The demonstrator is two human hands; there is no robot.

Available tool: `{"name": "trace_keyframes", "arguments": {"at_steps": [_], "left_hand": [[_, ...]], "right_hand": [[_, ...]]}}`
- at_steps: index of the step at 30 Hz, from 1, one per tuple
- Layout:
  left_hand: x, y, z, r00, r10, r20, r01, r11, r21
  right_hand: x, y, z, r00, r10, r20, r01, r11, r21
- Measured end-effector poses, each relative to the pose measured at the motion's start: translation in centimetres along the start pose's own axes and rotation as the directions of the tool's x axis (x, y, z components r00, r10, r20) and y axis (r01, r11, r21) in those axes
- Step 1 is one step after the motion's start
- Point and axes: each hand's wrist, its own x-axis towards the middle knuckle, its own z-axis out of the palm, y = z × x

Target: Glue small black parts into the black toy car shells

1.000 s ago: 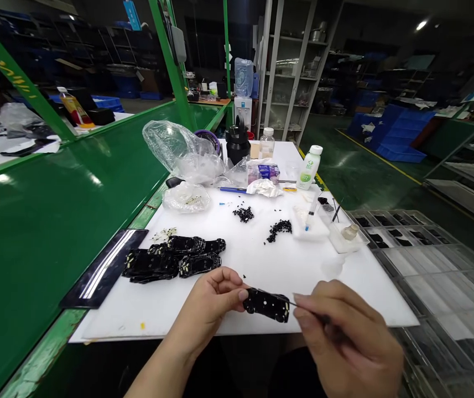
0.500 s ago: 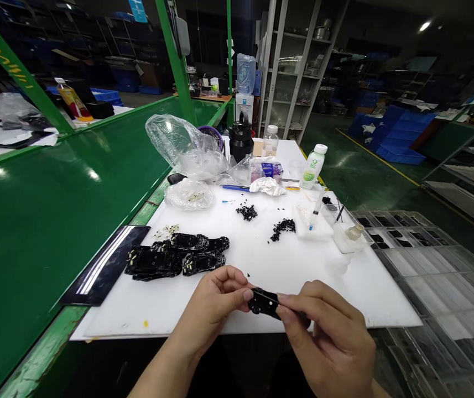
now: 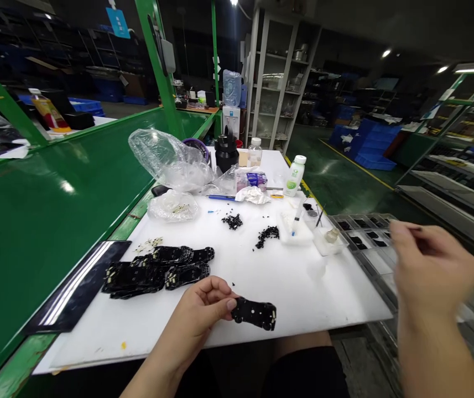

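Observation:
My left hand (image 3: 204,309) pinches the left end of a black plastic toy-car base (image 3: 257,313) above the table's front edge. The base has a round pale hole near its middle and pale bits at its right end. Over on the right, my right hand (image 3: 436,271) is raised above the compartment tray, thumb and fingers drawn together. It is blurred, and what it may hold is hidden. A stack of similar black car bases (image 3: 137,276) lies left of my left hand. Two heaps of tiny black parts, a near heap (image 3: 267,236) and a far heap (image 3: 232,221), lie beyond.
A clear compartment tray (image 3: 369,243) with dark flat pieces stands beside the white tabletop (image 3: 303,293). A syringe (image 3: 297,220), a small glass jar (image 3: 332,236) and a white-green bottle (image 3: 295,176) are at the right rear. Plastic bags (image 3: 174,160) lie at the back. A dark glossy panel (image 3: 79,287) is left.
My right hand has let go of the car base and moved right, over the tray. My left hand still holds the base. The view has turned somewhat to the right.

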Motion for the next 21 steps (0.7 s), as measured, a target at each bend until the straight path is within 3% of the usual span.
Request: {"name": "trace_keyframes", "arguments": {"at_steps": [4,12,16,17,18,20,21], "left_hand": [[0.3,0.0,0.0,1.000,0.002,-0.016,-0.002,1.000,0.014],[0.0,0.2,0.3,0.998,0.027,-0.050,-0.025,0.999,0.031],[-0.3,0.6,0.7,0.998,0.029,-0.063,-0.032,0.999,-0.044],[-0.5,0.8,1.0,0.997,0.033,-0.067,-0.037,0.997,-0.063],[-0.7,0.9,1.4,0.997,0.036,-0.062,-0.041,0.996,-0.076],[-1.2,1.1,2.4,0.998,0.045,-0.038,-0.049,0.995,-0.090],[-1.4,1.2,2.8,0.998,0.049,-0.030,-0.052,0.994,-0.093]], "right_hand": [[3.6,1.5,1.8,0.999,-0.026,0.048,0.029,0.998,-0.052],[3.7,2.8,3.6,0.962,0.009,0.272,0.029,0.990,-0.136],[1.0,0.3,1.6,0.989,0.055,0.140,-0.032,0.986,-0.166],[-0.6,-0.9,0.9,0.989,0.073,0.130,-0.063,0.995,-0.082],[-2.3,-2.2,0.3,0.969,0.058,0.241,-0.066,0.998,0.023],[-6.1,-4.6,-0.5,0.805,-0.040,0.592,-0.107,0.972,0.211],[-7.9,-5.5,-0.6,0.736,-0.091,0.671,-0.140,0.949,0.283]]}}
